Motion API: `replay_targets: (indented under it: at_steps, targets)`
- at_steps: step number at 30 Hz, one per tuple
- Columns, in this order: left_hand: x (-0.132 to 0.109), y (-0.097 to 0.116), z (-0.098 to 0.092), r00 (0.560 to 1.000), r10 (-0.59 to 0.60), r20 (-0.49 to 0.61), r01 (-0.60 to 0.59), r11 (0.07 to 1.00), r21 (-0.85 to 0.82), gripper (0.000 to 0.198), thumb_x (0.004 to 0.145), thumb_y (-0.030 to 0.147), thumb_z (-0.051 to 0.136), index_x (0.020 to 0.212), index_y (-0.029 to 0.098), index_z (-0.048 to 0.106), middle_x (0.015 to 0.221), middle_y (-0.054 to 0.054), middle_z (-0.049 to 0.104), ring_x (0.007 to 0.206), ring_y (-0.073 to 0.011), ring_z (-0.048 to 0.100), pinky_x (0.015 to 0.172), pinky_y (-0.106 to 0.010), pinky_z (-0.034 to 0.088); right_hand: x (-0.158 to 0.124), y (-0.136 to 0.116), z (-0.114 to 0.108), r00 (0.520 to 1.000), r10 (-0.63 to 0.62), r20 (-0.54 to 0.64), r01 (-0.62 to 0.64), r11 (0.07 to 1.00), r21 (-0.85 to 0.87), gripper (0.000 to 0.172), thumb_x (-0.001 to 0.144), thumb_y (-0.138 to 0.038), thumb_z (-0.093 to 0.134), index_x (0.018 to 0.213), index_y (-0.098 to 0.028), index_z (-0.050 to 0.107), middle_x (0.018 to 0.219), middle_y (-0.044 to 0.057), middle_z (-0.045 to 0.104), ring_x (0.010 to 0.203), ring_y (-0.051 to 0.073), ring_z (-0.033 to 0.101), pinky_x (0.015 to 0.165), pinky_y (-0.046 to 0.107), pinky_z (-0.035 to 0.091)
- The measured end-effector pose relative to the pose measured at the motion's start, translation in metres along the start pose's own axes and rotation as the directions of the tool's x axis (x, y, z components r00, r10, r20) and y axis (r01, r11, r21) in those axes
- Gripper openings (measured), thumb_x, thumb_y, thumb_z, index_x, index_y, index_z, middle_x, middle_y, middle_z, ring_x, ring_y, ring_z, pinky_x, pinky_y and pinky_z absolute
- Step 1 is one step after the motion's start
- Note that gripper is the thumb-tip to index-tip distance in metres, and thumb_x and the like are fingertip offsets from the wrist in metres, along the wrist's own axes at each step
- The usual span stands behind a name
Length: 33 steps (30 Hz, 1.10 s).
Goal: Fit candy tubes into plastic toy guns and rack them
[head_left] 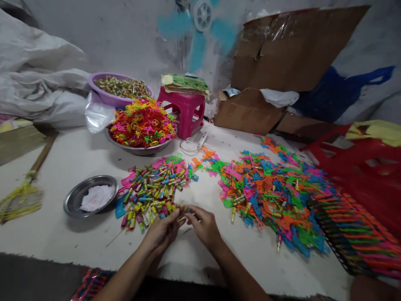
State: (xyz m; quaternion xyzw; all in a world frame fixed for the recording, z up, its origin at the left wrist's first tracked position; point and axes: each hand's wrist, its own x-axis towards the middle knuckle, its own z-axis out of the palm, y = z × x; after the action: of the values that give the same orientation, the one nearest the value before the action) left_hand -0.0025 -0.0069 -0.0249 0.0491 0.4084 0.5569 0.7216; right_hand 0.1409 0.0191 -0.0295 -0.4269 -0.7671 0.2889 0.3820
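Left hand [164,229] and right hand [203,223], each grip pinched nearly closed on a small piece [184,209], too blurred for me to identify, beside the tube pile [158,186] above the white surface [81,244]; one hand best steadies it.

No lettering, brand, number or sign is legible. Printed matter noted as follows: white slips [97,197] in the metal bowl [90,179], left of the left hand [164,230], carry faint reddish marks, too blurred to read. The banded wrappers of the small tubes [156,184], heaped on the desk [94,246] just beyond the left hand, are too small to make out. A green patterned packet [185,83] on the pink stool [188,109], well beyond both hands, shows print that cannot be deciphered.
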Motion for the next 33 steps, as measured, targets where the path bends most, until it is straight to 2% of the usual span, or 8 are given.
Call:
replay_targets:
  at_steps: [3,7,9,11,15,20,23,33]
  targets:
    - [-0.006,0.012,-0.008,0.989,-0.145,0.014,0.143,0.984,0.103,0.014,0.071,0.02,0.064,0.083,0.012,0.062,0.09,-0.008,0.067,0.085,-0.0213,0.064,0.076,-0.033,0.051,0.009,0.0,-0.013,0.959,-0.234,0.161,0.256,0.958,-0.131,0.023,0.084,-0.022,0.046,0.102,-0.02,0.06,0.087,0.007,0.066,0.077,0.017,0.059,0.07,0.03,0.048]
    - [-0.01,0.008,-0.021,0.945,-0.305,0.122,0.227,0.874,0.429,0.024,0.06,0.021,0.071,0.079,0.01,0.062,0.072,-0.006,0.065,0.064,-0.0158,0.062,0.06,-0.026,0.049,0.038,0.007,-0.027,0.722,-0.373,0.583,0.466,0.885,-0.011,0.02,0.081,-0.028,0.052,0.097,-0.024,0.064,0.083,0.003,0.067,0.076,0.013,0.059,0.072,0.025,0.046]
    - [-0.006,0.001,-0.028,0.982,-0.157,0.108,0.065,0.81,0.583,0.022,0.058,0.024,0.072,0.073,0.012,0.061,0.063,-0.003,0.062,0.055,-0.0132,0.057,0.053,-0.023,0.045,0.068,0.019,-0.037,0.802,-0.144,0.579,0.273,0.952,-0.141,0.024,0.077,-0.04,0.055,0.093,-0.026,0.066,0.087,0.0,0.067,0.08,0.013,0.059,0.074,0.022,0.045]
    - [0.001,-0.005,-0.035,0.983,0.159,0.096,-0.179,0.678,0.713,0.02,0.06,0.029,0.068,0.072,0.016,0.06,0.063,-0.001,0.06,0.058,-0.0143,0.054,0.055,-0.024,0.044,0.106,0.038,-0.052,0.917,0.288,0.275,-0.129,0.868,-0.479,0.034,0.078,-0.05,0.049,0.095,-0.025,0.065,0.096,0.001,0.065,0.089,0.016,0.057,0.081,0.026,0.042]
    - [0.014,-0.007,-0.047,0.807,0.561,0.185,-0.434,0.351,0.83,0.017,0.066,0.031,0.062,0.08,0.022,0.061,0.076,-0.002,0.062,0.074,-0.0186,0.054,0.07,-0.026,0.041,0.175,0.084,-0.077,0.892,0.452,0.018,-0.347,0.709,-0.614,0.053,0.086,-0.05,0.03,0.122,-0.016,0.047,0.123,0.013,0.048,0.112,0.026,0.043,0.094,0.042,0.03]
    - [0.022,-0.011,-0.048,0.712,0.692,0.121,-0.483,0.357,0.8,0.019,0.065,0.028,0.062,0.084,0.024,0.061,0.087,-0.005,0.063,0.085,-0.0224,0.054,0.078,-0.028,0.039,0.196,0.12,-0.061,0.845,0.53,-0.064,-0.43,0.605,-0.669,0.058,0.082,-0.054,0.033,0.13,-0.022,0.037,0.136,0.013,0.032,0.121,0.035,0.028,0.094,0.057,0.017]
    - [0.024,-0.01,-0.048,0.741,0.663,0.105,-0.45,0.375,0.81,0.02,0.063,0.028,0.063,0.083,0.025,0.061,0.087,-0.004,0.063,0.086,-0.0232,0.054,0.08,-0.028,0.039,0.182,0.126,-0.036,0.851,0.524,-0.037,-0.401,0.604,-0.689,0.056,0.082,-0.056,0.033,0.129,-0.026,0.038,0.138,0.008,0.032,0.124,0.035,0.024,0.097,0.056,0.011]
    - [0.025,-0.006,-0.057,0.75,0.63,0.203,-0.462,0.278,0.842,0.02,0.067,0.026,0.06,0.087,0.023,0.059,0.089,-0.004,0.062,0.086,-0.0207,0.054,0.079,-0.027,0.038,0.092,0.073,0.047,0.917,0.384,-0.11,-0.385,0.773,-0.504,0.048,0.085,-0.036,0.034,0.13,-0.02,0.036,0.134,0.015,0.035,0.125,0.036,0.022,0.092,0.067,0.009]
